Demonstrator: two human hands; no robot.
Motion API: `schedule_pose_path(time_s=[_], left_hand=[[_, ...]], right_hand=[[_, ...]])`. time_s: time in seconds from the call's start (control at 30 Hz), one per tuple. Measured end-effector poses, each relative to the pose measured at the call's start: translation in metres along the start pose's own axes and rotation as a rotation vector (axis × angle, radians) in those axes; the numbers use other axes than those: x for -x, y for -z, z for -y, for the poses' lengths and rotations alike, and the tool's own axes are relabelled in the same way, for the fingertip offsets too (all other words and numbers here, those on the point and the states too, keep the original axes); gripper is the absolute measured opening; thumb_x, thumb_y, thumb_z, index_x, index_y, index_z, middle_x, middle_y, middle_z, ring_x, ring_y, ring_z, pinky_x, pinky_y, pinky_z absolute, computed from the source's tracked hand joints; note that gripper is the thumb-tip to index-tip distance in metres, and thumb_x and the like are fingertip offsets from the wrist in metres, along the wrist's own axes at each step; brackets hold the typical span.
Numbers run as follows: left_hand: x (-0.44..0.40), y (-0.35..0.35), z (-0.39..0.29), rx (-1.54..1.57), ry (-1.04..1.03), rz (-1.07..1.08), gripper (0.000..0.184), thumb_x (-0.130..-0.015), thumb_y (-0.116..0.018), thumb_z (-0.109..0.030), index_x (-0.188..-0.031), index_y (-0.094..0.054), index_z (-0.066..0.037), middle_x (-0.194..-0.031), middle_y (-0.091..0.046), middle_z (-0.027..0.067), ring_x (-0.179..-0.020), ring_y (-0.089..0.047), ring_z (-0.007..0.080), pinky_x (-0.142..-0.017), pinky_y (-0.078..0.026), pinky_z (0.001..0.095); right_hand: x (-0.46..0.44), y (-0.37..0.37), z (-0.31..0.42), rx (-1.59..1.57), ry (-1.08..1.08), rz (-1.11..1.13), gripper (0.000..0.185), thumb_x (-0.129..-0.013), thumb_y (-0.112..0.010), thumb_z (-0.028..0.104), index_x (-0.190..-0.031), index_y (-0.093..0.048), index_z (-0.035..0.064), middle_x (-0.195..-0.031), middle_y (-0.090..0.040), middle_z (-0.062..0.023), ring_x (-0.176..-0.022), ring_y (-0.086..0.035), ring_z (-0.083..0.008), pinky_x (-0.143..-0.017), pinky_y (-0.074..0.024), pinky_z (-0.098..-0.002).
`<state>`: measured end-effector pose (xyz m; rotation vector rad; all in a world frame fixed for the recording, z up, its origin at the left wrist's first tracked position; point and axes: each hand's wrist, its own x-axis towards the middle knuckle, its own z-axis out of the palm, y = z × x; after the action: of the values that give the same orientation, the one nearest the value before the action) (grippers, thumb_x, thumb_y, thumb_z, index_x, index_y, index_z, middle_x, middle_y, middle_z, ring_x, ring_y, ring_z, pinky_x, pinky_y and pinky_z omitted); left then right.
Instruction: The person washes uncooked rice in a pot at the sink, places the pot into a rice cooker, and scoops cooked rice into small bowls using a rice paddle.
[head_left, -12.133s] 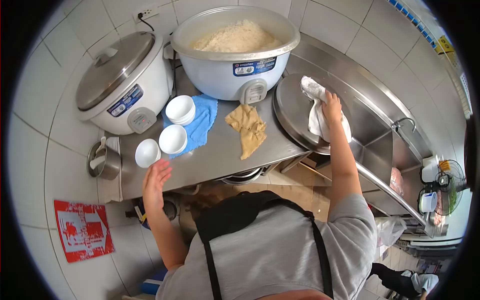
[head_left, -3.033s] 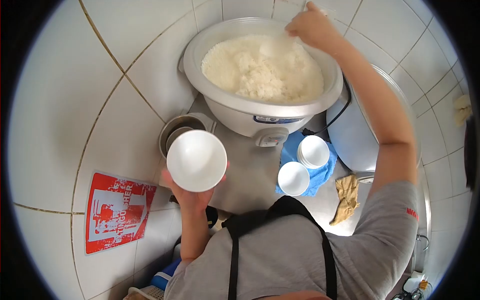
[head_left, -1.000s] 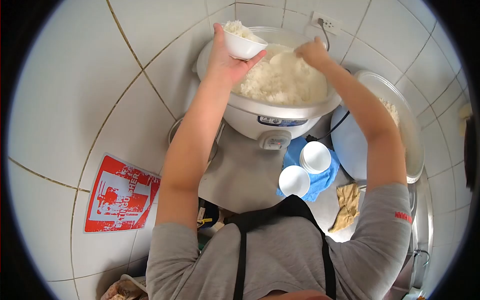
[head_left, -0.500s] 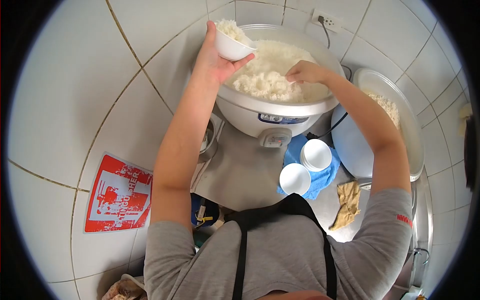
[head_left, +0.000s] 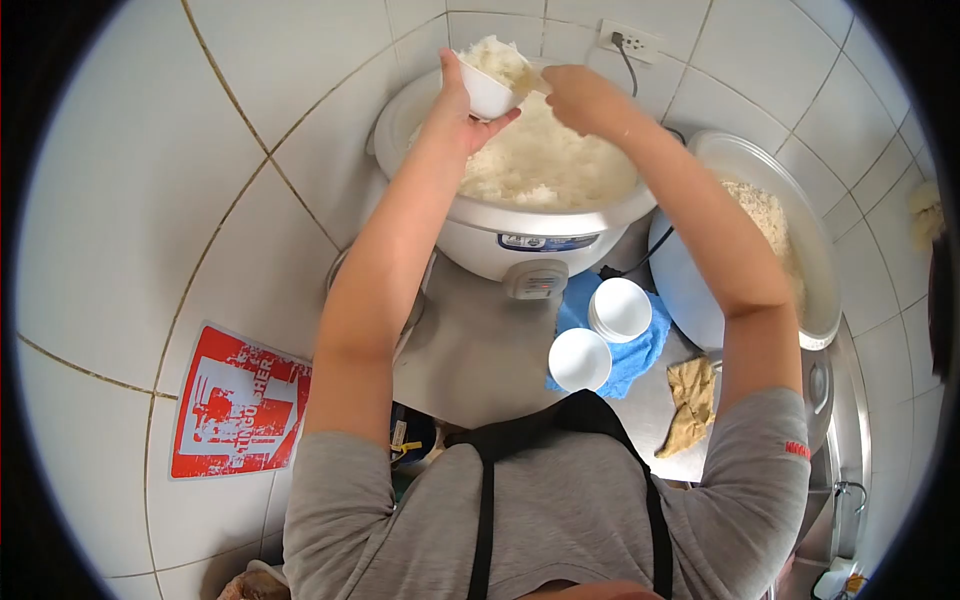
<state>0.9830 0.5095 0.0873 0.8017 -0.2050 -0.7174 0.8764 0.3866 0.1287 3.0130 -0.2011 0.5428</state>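
My left hand (head_left: pixel 464 112) is wrapped round a white bowl (head_left: pixel 488 98) heaped with white rice (head_left: pixel 498 62), raised over the back left of a large rice cooker (head_left: pixel 465 245). In my right hand (head_left: pixel 585 98) is a pale rice paddle (head_left: pixel 538 82), its blade against the rice at the bowl's right rim. Most of the handle is hidden by my fingers. Below both hands, the open cooker holds a mass of white rice (head_left: pixel 550 170).
A second large pot (head_left: pixel 690 285) with brownish rice (head_left: pixel 762 215) stands at the right. White bowls (head_left: pixel 620 308), some stacked, rest on a blue cloth (head_left: pixel 645 350). Beside them lies a tan cloth (head_left: pixel 690 405). A cord runs to the wall outlet (head_left: pixel 630 42).
My right hand has risen from the rice in the cooker to the bowl, bringing the rice paddle against its rice. The bowl has shifted slightly right, and the camera view has moved a little.
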Motion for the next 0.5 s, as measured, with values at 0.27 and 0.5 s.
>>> schedule_pose_path(time_s=[0.27, 0.5], left_hand=[[-0.003, -0.003, -0.006, 0.01, -0.055, 0.173, 0.079, -0.082, -0.031, -0.069, -0.132, -0.029, -0.008, -0.131, -0.036, 0.018, -0.116, -0.042, 0.0363, -0.09, -0.046, 0.0505], [0.009, 0.006, -0.017, 0.029, 0.097, 0.178, 0.075, -0.085, -0.028, -0.066, -0.132, -0.029, -0.008, -0.129, -0.038, 0.0185, -0.116, -0.042, 0.0377, -0.087, -0.048, 0.0514]], right_hand=[[0.016, -0.003, -0.007, -0.123, 0.041, -0.294, 0.029, -0.082, -0.049, 0.009, -0.109, -0.056, 0.0019, -0.097, -0.061, -0.018, -0.091, -0.058, -0.031, -0.073, -0.0468, -0.0389], [-0.015, -0.029, -0.069, 0.082, -0.159, -0.11, 0.035, -0.079, -0.046, 0.008, -0.108, -0.061, 0.0199, -0.102, -0.063, -0.0078, -0.096, -0.058, -0.0244, -0.089, -0.0373, -0.0473]])
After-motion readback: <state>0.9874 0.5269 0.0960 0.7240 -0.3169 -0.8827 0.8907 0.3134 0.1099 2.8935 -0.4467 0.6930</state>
